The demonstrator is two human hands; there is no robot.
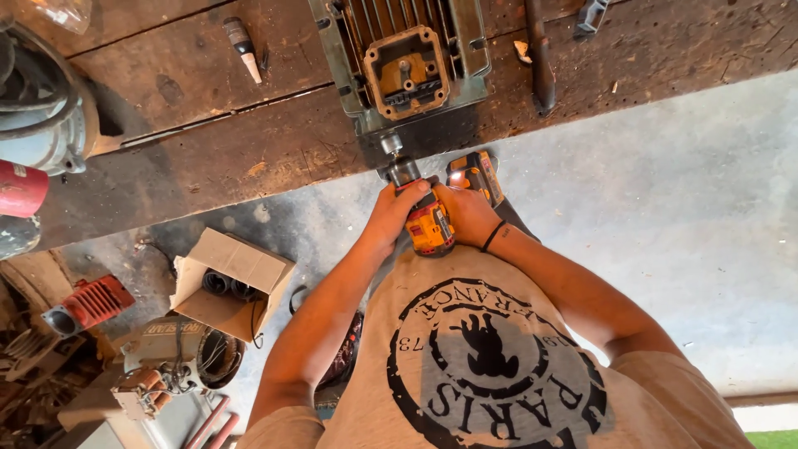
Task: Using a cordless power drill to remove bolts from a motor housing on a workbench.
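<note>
A yellow and black cordless impact driver (431, 223) points at the near end of a green electric motor (405, 62) lying on a worn wooden bench (208, 158). My left hand (392, 209) wraps the driver's front, near the chuck (397, 162). My right hand (470, 214) grips its handle, a black band on the wrist. The driver's tip meets the motor's end face at the bench edge. An open orange terminal box (406, 72) sits on top of the motor.
A small tube with a white nozzle (243, 46) lies on the bench. A rusty bar (539, 54) lies right of the motor. Left are a grey motor housing (37, 108) and a red can (21, 188). Below stand a cardboard box (229, 283), a red finned part (87, 303), motor scrap.
</note>
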